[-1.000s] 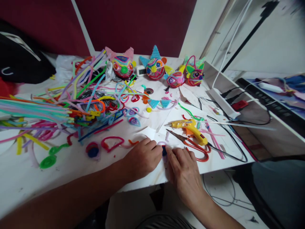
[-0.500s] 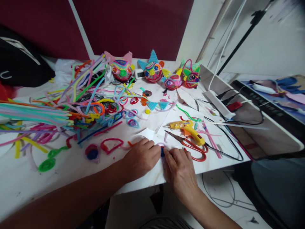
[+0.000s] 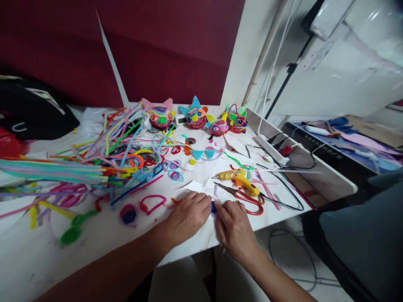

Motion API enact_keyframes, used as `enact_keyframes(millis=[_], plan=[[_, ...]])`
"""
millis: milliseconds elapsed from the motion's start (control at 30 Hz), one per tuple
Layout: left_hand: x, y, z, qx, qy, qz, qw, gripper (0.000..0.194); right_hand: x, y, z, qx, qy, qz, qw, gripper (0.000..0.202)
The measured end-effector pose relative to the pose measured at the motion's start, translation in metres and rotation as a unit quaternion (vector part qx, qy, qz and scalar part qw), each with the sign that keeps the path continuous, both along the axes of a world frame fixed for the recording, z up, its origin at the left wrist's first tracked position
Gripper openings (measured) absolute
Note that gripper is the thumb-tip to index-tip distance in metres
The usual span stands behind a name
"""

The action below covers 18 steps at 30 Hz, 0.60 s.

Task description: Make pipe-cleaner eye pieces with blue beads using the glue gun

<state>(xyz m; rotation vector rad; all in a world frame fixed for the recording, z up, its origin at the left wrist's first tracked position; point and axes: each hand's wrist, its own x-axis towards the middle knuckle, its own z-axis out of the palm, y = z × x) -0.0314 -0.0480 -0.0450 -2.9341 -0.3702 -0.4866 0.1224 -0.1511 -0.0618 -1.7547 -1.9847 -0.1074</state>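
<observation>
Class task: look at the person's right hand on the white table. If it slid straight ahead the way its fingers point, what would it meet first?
The right hand points up and slightly left, its fingertips already at the small blue piece. That comes first; beyond it probably the white paper, though depth is unclear.

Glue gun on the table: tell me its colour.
Yellow with an orange trigger, glue gun, head view.

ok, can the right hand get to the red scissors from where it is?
Probably yes. The right hand lies just beside the red scissors, nothing between them; only the glue gun lies against their far side.
</observation>
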Motion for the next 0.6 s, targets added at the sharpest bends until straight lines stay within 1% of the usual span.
enact_keyframes(millis=[333,467,600], plan=[[0.0006,0.0005,-0.001,-0.021,0.005,0.013,1.0,0.007,-0.002,0.001,-0.0028,0.033,-0.024,-0.001,0.999,0.027],[0.0004,0.0019,-0.0039,-0.029,0.005,0.011,1.0,0.009,-0.0025,0.0018,-0.0031,0.037,-0.024,0.0,0.999,0.023],[0.0,0.0036,-0.0036,-0.035,0.001,0.006,0.999,0.013,-0.0031,0.0029,-0.0026,0.033,-0.019,-0.004,0.999,0.02]])
